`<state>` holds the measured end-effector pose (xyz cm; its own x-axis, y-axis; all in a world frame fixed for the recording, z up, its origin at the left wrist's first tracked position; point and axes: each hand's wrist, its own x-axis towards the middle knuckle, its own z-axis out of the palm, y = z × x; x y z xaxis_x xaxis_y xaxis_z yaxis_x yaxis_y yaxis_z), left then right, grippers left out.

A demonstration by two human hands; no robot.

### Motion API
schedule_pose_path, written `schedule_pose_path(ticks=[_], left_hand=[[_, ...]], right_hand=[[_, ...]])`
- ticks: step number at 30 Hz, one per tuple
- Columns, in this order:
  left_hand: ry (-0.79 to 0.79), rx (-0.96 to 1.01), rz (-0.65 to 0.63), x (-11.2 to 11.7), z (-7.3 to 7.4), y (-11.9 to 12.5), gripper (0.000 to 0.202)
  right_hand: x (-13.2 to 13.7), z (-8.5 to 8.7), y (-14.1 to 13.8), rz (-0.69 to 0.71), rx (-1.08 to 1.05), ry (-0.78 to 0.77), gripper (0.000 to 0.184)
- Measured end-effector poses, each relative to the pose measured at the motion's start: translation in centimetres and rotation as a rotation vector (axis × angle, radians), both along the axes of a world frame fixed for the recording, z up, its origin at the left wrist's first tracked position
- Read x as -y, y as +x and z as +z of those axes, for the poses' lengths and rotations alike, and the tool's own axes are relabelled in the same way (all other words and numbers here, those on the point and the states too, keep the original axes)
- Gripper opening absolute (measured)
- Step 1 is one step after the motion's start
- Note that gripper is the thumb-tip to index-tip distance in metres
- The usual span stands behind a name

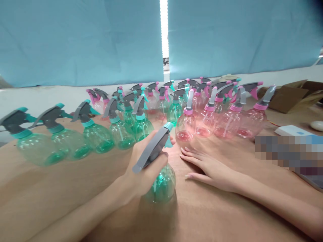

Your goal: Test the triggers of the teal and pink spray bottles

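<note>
My left hand (143, 168) is wrapped round the neck of a green spray bottle (161, 186) with a grey trigger head and teal nozzle; the bottle stands on the brown table (75, 195) in front of me. My right hand (209, 166) lies flat on the table just right of it, fingers stretched out and holding nothing. Behind them stand several green spray bottles (97, 136) in a row on the left and several pink spray bottles (185, 126) on the right.
More green and pink bottles crowd the back of the table. An open cardboard box (290, 95) sits at the far right, with a white flat box (290, 130) and a white mouse (317, 125) beside it. Blue blinds hang behind.
</note>
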<state>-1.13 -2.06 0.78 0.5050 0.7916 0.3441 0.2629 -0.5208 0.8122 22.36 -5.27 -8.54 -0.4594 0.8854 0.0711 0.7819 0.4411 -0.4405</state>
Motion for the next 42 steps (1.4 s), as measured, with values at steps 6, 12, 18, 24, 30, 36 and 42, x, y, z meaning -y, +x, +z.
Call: schedule_pose_path(ticks=[6,12,18,24,30,36,42], left_hand=[[-0.021,-0.009,0.011,0.2,0.8,0.1,0.006],[0.03,-0.022,-0.012,0.0,0.6,-0.1,0.008],[-0.037,0.005,-0.016,-0.1,0.2,-0.1,0.013],[-0.007,0.025,-0.001,0.0,0.4,0.3,0.014],[0.018,0.061,0.002,0.0,-0.2,0.2,0.017],[0.008,0.063,-0.03,0.0,0.0,0.3,0.029],[0.043,-0.005,-0.022,0.0,0.7,0.6,0.042]], right_hand=[[-0.1,-0.1,0.0,0.004,0.023,0.001,0.072],[0.0,0.1,-0.1,-0.003,0.009,-0.009,0.074],[0.0,0.1,-0.1,-0.006,0.015,-0.03,0.075],[0.0,0.1,0.0,-0.008,-0.003,-0.015,0.073],[-0.1,0.1,-0.1,-0.006,0.008,-0.017,0.074],[0.0,0.0,-0.1,-0.009,0.002,-0.012,0.074],[0.0,-0.1,0.1,-0.007,-0.016,0.006,0.071]])
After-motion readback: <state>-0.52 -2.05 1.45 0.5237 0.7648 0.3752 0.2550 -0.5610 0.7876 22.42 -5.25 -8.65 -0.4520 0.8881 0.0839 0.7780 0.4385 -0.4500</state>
